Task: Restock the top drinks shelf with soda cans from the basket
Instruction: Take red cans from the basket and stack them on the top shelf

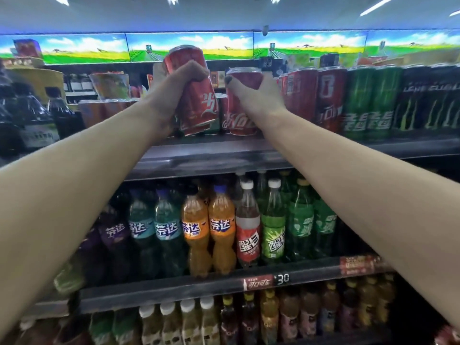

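Both my arms reach up to the top drinks shelf (209,153). My left hand (171,93) grips a tall red cola can (196,100), tilted to the left and held just above the shelf. My right hand (258,95) is wrapped around a second red cola can (239,115), which stands upright on the shelf right of the first. More red cans (303,95) stand in a row just to the right of it. The basket is not in view.
Green cans (366,103) and black energy-drink cans (428,100) fill the top shelf's right side. Dark bottles (37,120) and orange packs (107,85) stand at left. Shelves below hold bottled sodas (221,230) and a price strip (266,281).
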Action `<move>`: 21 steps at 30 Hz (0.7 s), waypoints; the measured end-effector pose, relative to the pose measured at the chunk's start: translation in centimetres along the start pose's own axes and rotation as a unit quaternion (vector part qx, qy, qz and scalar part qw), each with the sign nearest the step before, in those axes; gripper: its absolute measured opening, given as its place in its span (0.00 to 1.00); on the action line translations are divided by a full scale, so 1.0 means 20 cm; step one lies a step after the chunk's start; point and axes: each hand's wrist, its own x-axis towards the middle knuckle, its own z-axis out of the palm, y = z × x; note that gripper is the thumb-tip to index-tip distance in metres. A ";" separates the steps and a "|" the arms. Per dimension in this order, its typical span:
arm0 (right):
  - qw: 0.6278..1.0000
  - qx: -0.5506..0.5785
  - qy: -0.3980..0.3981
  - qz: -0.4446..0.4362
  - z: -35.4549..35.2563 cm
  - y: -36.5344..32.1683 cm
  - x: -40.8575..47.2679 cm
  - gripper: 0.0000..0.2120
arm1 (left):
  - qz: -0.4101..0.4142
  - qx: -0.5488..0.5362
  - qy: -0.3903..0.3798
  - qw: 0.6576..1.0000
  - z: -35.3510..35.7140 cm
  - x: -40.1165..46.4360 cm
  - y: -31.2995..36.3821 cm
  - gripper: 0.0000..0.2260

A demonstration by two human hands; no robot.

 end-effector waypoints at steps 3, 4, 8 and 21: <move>0.998 -0.052 -0.019 0.022 0.04 0.07 0.07 0.33 | -0.033 0.018 0.006 0.999 -0.04 0.07 -0.09 0.34; 0.997 -0.064 -0.021 0.026 0.06 0.09 0.08 0.35 | -0.034 0.022 0.015 0.999 -0.04 0.09 -0.11 0.35; 0.993 -0.111 -0.004 0.040 0.08 0.14 0.12 0.38 | -0.011 0.066 0.028 0.997 -0.02 0.13 -0.18 0.34; 0.907 -0.409 0.021 -0.100 0.01 0.13 0.04 0.34 | 0.026 0.201 0.000 0.979 0.04 0.12 -0.24 0.39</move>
